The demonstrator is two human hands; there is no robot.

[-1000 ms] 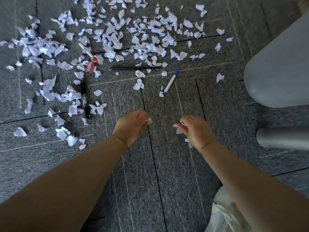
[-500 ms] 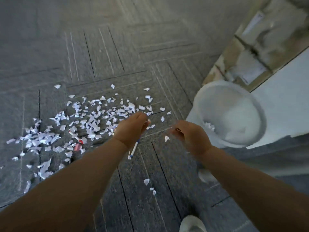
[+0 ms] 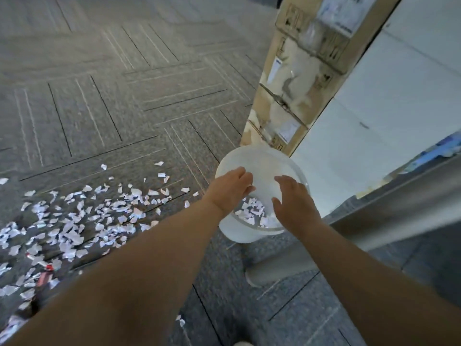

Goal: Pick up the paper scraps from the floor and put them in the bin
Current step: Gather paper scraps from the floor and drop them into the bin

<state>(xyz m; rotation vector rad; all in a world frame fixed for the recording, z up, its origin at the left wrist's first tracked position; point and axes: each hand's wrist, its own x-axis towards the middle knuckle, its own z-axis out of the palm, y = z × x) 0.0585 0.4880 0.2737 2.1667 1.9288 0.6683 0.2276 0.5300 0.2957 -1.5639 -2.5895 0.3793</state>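
Observation:
A white round bin (image 3: 259, 152) stands on the grey carpet, with several white paper scraps (image 3: 250, 211) lying inside it. Both my hands hover over its opening. My left hand (image 3: 230, 191) is above the bin's left rim, fingers loosely extended toward the right, and I see no paper in it. My right hand (image 3: 294, 206) is above the right side, fingers spread and palm down, holding nothing. A wide scatter of paper scraps (image 3: 87, 221) covers the floor to the left of the bin.
A tall stack of cardboard boxes (image 3: 299, 71) rises just behind the bin, next to a white panel (image 3: 374, 121). A small red object (image 3: 43, 275) lies among the scraps at the lower left. A grey rounded base (image 3: 274, 268) sits on the carpet below the bin.
My view swung up and right from the scrap pile to the bin. Both hands moved from the floor to above the bin's opening, and their fingers have loosened.

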